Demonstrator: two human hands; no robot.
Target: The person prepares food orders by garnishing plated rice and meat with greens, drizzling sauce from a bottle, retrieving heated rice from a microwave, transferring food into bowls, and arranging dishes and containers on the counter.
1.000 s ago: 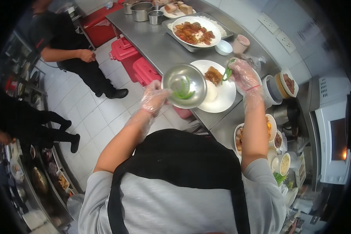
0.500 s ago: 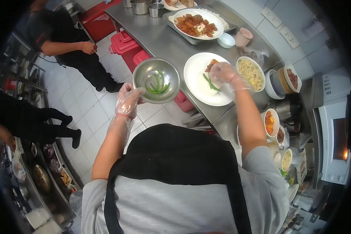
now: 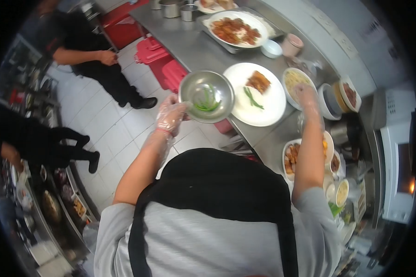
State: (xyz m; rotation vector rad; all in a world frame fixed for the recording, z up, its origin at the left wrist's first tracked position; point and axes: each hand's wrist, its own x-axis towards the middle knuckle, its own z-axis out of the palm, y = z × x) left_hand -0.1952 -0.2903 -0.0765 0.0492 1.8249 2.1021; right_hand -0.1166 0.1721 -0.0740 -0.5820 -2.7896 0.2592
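My left hand [image 3: 171, 115], in a clear plastic glove, grips the rim of a steel bowl [image 3: 189, 94]. Several green bean pieces [image 3: 208, 104] lie inside it. My gloved right hand [image 3: 306, 96] is at a white bowl of yellowish grated-looking food [image 3: 291, 78], its fingers bunched and partly hidden over the contents. Between my hands, a large white plate [image 3: 275, 108] carries a browned piece of food [image 3: 259, 82] and a few crossed green beans [image 3: 253, 98].
A dish of saucy red-brown food [image 3: 235, 31] sits farther along the steel counter [image 3: 171, 34], near a small pale bowl [image 3: 271, 49]. Stacked bowls [image 3: 330, 99] and a microwave [image 3: 400, 171] are at right. Two people in dark clothes [image 3: 78, 39] stand left, beside red bins [image 3: 151, 51].
My right hand has left the plate and moved right to the bowl of yellowish food, uncovering the browned piece. The steel bowl in my left hand is now closer to the plate.
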